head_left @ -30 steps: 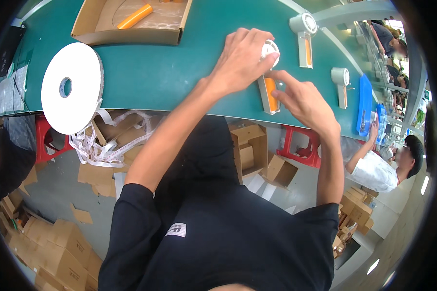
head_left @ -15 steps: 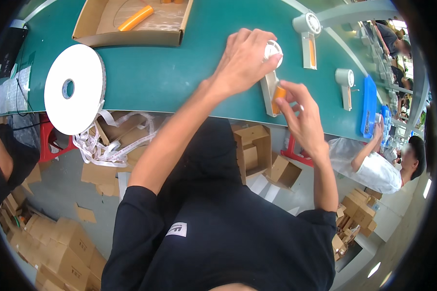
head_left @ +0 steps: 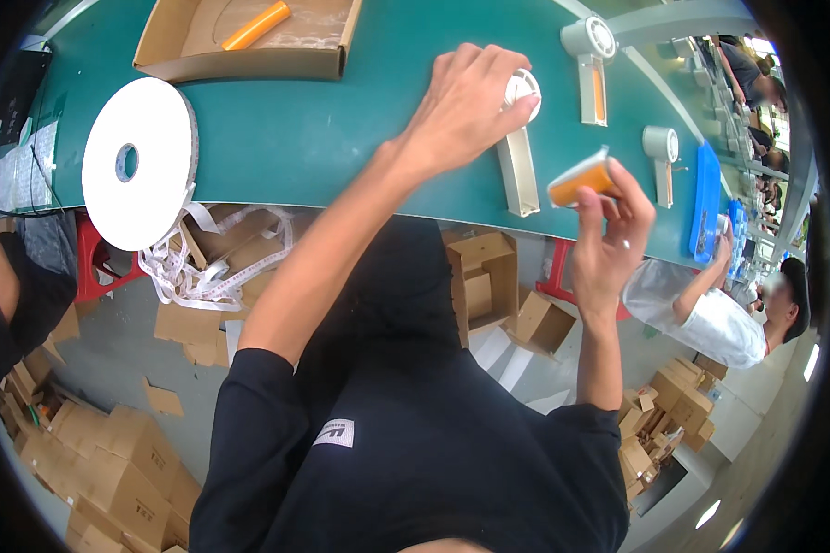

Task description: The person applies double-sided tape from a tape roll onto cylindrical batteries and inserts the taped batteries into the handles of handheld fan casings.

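My left hand [head_left: 470, 101] presses down on the round head of a white handheld fan body [head_left: 518, 157] that lies on the green belt [head_left: 323, 138], its open handle pointing toward me. My right hand [head_left: 613, 230] is raised just off the belt's near edge and pinches an orange cylinder wrapped in clear film [head_left: 581, 182] between thumb and fingers. The fan's handle slot looks empty.
Two more white fans [head_left: 588, 55] [head_left: 661, 157] lie farther right on the belt. A cardboard tray [head_left: 249, 55] holding an orange cylinder sits at the back. A large white tape roll [head_left: 138, 161] hangs over the near edge. Another person [head_left: 729, 313] sits to the right; cardboard boxes [head_left: 111, 461] cover the floor.
My right hand has lifted the orange cylinder out of the fan's handle and drawn it right, off the belt. My left hand stays on the fan head.
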`<action>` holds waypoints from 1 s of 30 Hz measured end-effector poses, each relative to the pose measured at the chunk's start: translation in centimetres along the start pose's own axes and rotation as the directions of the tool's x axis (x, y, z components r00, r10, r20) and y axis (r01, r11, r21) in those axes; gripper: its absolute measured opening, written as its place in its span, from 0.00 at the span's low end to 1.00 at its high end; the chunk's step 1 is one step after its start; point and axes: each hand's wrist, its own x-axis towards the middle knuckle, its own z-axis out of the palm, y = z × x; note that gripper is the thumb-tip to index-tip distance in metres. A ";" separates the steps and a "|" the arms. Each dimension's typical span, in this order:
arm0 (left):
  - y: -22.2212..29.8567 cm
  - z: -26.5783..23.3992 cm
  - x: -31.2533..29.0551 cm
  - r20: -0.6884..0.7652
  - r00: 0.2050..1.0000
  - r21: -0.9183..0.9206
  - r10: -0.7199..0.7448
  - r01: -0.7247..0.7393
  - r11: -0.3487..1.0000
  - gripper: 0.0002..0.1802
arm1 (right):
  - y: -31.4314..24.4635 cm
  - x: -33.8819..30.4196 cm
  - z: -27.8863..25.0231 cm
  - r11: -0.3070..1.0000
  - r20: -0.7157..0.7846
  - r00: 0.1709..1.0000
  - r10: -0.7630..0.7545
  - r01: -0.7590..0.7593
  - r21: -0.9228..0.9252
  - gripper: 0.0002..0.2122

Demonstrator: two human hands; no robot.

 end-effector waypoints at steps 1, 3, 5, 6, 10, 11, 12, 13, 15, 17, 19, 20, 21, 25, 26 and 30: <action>0.0 0.0 0.0 0.005 1.000 -0.008 -0.016 0.016 1.000 0.20 | 0.0 0.3 -0.1 0.995 0.135 0.991 0.010 0.003 -0.097 0.17; -0.1 0.0 0.0 0.001 1.000 -0.006 -0.010 0.010 1.000 0.20 | 0.0 0.0 0.1 0.989 0.226 0.970 0.091 -0.063 -0.130 0.18; -0.1 0.1 0.0 -0.005 1.000 -0.002 -0.004 0.004 1.000 0.20 | 0.0 -0.1 0.3 0.989 0.260 0.959 0.117 -0.089 -0.119 0.19; 0.0 0.2 0.1 -0.008 1.000 0.000 0.000 0.000 1.000 0.21 | 0.1 -0.1 0.3 0.985 0.273 0.956 0.103 -0.061 -0.159 0.18; 0.0 0.1 0.1 0.002 1.000 -0.010 -0.009 0.009 1.000 0.21 | 0.2 0.2 0.7 0.978 0.317 0.944 0.093 -0.027 -0.207 0.18; 0.0 0.1 0.0 0.003 1.000 -0.010 -0.010 0.011 1.000 0.21 | 0.3 0.3 0.7 0.978 0.318 0.943 0.094 -0.028 -0.208 0.18; 0.0 0.2 0.0 -0.004 1.000 -0.001 -0.006 0.006 1.000 0.21 | 0.3 0.3 0.8 0.973 0.344 0.931 0.120 -0.042 -0.226 0.18; 0.0 0.2 0.0 -0.010 1.000 0.008 -0.001 0.001 1.000 0.21 | 0.3 0.3 0.9 0.968 0.369 0.918 0.146 -0.055 -0.245 0.17; 0.0 0.2 0.1 -0.002 1.000 0.006 -0.001 0.001 1.000 0.21 | 0.1 0.7 1.0 0.955 0.374 0.914 0.159 -0.046 -0.292 0.17; 0.0 0.2 0.1 0.006 1.000 0.006 -0.001 0.001 1.000 0.21 | -0.1 1.5 1.1 0.941 0.378 0.910 0.170 -0.037 -0.336 0.17; -0.1 0.3 0.1 -0.010 1.000 0.019 0.006 -0.006 1.000 0.21 | -0.4 2.6 1.2 0.912 0.469 0.857 0.214 -0.004 -0.410 0.15; -0.2 0.3 0.0 -0.009 1.000 0.019 0.005 -0.005 1.000 0.21 | -0.6 3.2 1.3 0.912 0.469 0.856 0.215 -0.005 -0.409 0.15; -0.2 0.2 0.0 -0.007 1.000 0.014 0.003 -0.003 1.000 0.21 | -0.8 4.0 1.3 0.892 0.536 0.802 0.263 0.010 -0.452 0.14; 0.0 0.3 0.1 -0.017 1.000 0.015 0.011 -0.011 1.000 0.21 | -0.4 6.1 0.7 0.890 0.692 0.617 0.374 -0.028 -0.456 0.12; -0.1 0.3 0.1 -0.017 1.000 0.013 0.011 -0.011 1.000 0.21 | -0.6 6.7 0.7 0.889 0.692 0.617 0.375 -0.028 -0.457 0.12; -0.1 0.2 0.0 -0.001 1.000 0.020 -0.002 0.002 1.000 0.21 | -1.0 7.5 0.9 0.858 0.735 0.456 0.502 -0.160 -0.488 0.12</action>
